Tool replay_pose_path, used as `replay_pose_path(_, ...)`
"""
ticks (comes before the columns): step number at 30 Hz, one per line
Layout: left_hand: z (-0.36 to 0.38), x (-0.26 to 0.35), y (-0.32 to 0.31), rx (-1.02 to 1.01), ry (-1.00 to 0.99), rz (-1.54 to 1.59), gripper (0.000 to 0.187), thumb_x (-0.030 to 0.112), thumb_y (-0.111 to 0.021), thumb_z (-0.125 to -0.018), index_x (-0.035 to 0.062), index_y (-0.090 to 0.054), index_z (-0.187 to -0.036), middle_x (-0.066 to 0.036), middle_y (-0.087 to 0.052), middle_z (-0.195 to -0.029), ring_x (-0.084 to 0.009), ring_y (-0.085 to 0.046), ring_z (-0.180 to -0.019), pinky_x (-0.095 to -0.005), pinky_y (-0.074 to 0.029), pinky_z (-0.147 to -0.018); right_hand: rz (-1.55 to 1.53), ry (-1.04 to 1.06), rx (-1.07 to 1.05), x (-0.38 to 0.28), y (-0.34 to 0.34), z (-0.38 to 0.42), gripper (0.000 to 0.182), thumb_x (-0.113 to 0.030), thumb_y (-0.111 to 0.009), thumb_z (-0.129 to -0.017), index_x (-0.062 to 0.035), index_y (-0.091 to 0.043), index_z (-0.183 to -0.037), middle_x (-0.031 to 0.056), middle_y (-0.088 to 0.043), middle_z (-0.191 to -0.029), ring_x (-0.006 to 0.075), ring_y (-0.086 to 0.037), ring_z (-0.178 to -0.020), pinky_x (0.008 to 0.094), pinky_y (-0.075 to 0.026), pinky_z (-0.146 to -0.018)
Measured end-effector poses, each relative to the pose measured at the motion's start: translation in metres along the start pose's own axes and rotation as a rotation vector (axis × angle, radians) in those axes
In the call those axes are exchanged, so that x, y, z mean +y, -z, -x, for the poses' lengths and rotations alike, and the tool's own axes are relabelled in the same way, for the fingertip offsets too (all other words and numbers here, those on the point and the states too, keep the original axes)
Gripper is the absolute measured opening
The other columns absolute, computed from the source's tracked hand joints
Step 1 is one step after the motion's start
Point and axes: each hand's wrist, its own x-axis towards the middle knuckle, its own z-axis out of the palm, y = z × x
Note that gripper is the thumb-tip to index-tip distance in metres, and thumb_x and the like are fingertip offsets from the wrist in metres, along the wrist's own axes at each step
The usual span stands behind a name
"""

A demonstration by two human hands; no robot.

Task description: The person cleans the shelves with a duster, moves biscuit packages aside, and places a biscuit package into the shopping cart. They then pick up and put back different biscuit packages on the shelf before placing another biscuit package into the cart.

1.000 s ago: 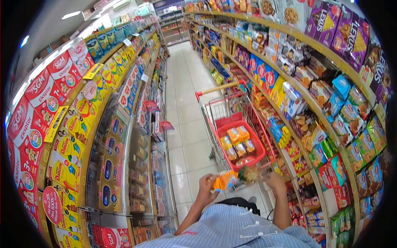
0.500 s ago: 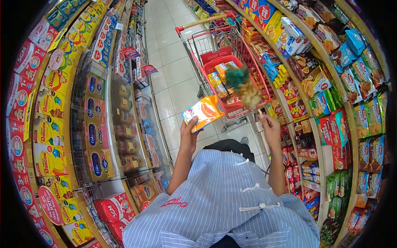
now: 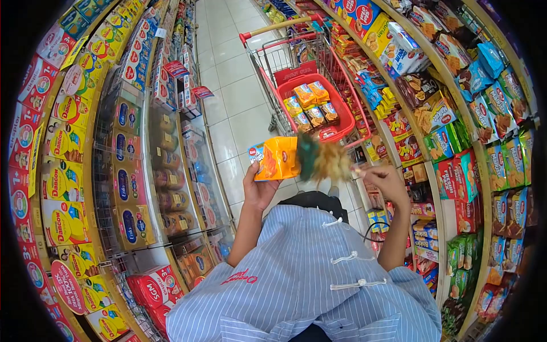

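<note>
My left hand is closed around the lower left part of an orange snack packet with a blue and white label, held up in front of my body. In my right hand is the thin handle of a feather duster, smeared by motion. Its green and tan feathers overlap the packet's right edge in this view. Beyond both hands, a red basket sits in the shopping cart, with several orange and yellow snack packets inside.
The metal shopping cart with a red and yellow handle stands ahead on the tiled floor. Shelves of milk boxes line the left side. Biscuit and wafer packs fill shelves close on the right.
The feather duster has swung down and left from over the basket to the packet's right side. The packet has turned a little and now shows more of its front.
</note>
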Motion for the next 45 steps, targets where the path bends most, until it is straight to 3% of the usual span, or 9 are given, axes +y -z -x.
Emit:
replay_pose_path(3, 0.000, 0.003, 0.003, 0.039, -0.016, 0.034, 0.060, 0.033, -0.063, -0.086, 0.0060, -0.044, -0.137, -0.011, -0.054, -0.133, -0.0255, -0.053, -0.121, -0.0442, -0.042, -0.105, 0.113, -0.082, 0.208, -0.008, 0.008, 0.000, 0.020, -0.015, -0.070, -0.086, 0.0036, -0.072, -0.091, 0.0026, -0.066, -0.075, 0.0078, -0.056, -0.069, 0.0250, -0.043, -0.065)
replay_pose_path(8, 0.003, 0.014, -0.005, 0.096, -0.143, -0.206, 0.061, 0.029, -0.064, -0.087, 0.0057, -0.041, -0.138, -0.011, -0.054, -0.132, -0.0269, -0.052, -0.123, -0.0444, -0.040, -0.107, -0.168, 0.050, 0.078, -0.021, -0.003, 0.002, 0.021, -0.016, -0.070, -0.085, 0.0039, -0.071, -0.092, 0.0052, -0.067, -0.075, 0.0102, -0.058, -0.071, 0.0272, -0.045, -0.065)
replay_pose_path(11, 0.000, 0.020, -0.008, 0.109, -0.165, -0.187, 0.060, 0.023, -0.065, -0.087, 0.0058, -0.040, -0.138, -0.011, -0.053, -0.132, -0.0253, -0.052, -0.123, -0.0429, -0.042, -0.106, -0.032, 0.012, -0.010, -0.004, -0.002, -0.003, 0.021, -0.016, -0.070, -0.086, 0.0045, -0.071, -0.091, 0.0047, -0.068, -0.076, 0.0100, -0.058, -0.070, 0.0273, -0.044, -0.064)
replay_pose_path(14, 0.000, 0.028, -0.018, 0.137, -0.205, -0.130, 0.061, 0.015, -0.066, -0.086, 0.0057, -0.038, -0.139, -0.011, -0.052, -0.131, -0.0235, -0.053, -0.121, -0.0408, -0.042, -0.105, 0.245, -0.113, 0.252, -0.006, 0.008, -0.003, 0.022, -0.017, -0.069, -0.087, 0.0052, -0.070, -0.091, 0.0012, -0.064, -0.073, 0.0080, -0.054, -0.068, 0.0256, -0.042, -0.061)
replay_pose_path(21, 0.001, 0.036, -0.034, 0.175, -0.792, -1.359, 0.101, -0.001, -0.080, -0.065, 0.0072, -0.023, -0.147, -0.014, -0.050, -0.121, -0.0234, -0.052, -0.114, -0.0360, -0.039, -0.103, -0.118, 0.000, 0.302, -0.037, 0.001, 0.004, 0.022, -0.018, -0.068, -0.089, 0.0042, -0.070, -0.091, -0.0019, -0.058, -0.070, 0.0048, -0.048, -0.065, 0.0233, -0.038, -0.058)
replay_pose_path(26, 0.004, 0.035, -0.030, 0.051, -0.828, -1.513, 0.104, 0.004, -0.083, -0.068, 0.0069, -0.018, -0.149, -0.016, -0.046, -0.127, -0.0259, -0.051, -0.116, -0.0372, -0.040, -0.102, 0.150, 0.040, -0.027, -0.051, -0.017, -0.015, 0.025, -0.023, -0.069, -0.088, 0.0014, -0.072, -0.095, 0.0029, -0.066, -0.073, 0.0048, -0.054, -0.069, 0.0219, -0.041, -0.061)
replay_pose_path(32, 0.007, 0.034, -0.011, 0.039, -0.837, -1.725, 0.101, -0.003, -0.078, -0.071, 0.0068, -0.014, -0.149, -0.019, -0.043, -0.132, -0.0291, -0.051, -0.120, -0.0377, -0.042, -0.103, 0.143, -0.010, 0.295, -0.079, -0.025, -0.025, 0.028, -0.026, -0.070, -0.087, 0.0004, -0.072, -0.095, 0.0004, -0.061, -0.068, 0.0067, -0.050, -0.064, 0.0266, -0.041, -0.058)
replay_pose_path(35, 0.011, 0.029, 0.002, 0.067, -0.809, -1.782, 0.103, 0.003, -0.081, -0.072, 0.0050, -0.013, -0.149, -0.020, -0.045, -0.132, -0.0317, -0.051, -0.121, -0.0404, -0.042, -0.102, 0.156, 0.123, -0.117, -0.063, -0.040, -0.028, 0.029, -0.029, -0.070, -0.087, -0.0001, -0.072, -0.091, 0.0017, -0.061, -0.068, 0.0066, -0.049, -0.064, 0.0270, -0.040, -0.058)
replay_pose_path(45, 0.032, 0.028, 0.022, 0.099, -0.623, -1.697, 0.101, 0.003, -0.080, -0.072, 0.0046, -0.015, -0.149, -0.020, -0.048, -0.130, -0.0313, -0.051, -0.120, -0.0403, -0.043, -0.101, 0.521, -0.134, 0.278, 0.025, -0.008, -0.096, 0.037, -0.034, -0.067, -0.086, 0.0006, -0.069, -0.097, 0.0188, -0.068, -0.081, 0.0292, -0.067, -0.078, 0.0384, -0.050, -0.069)
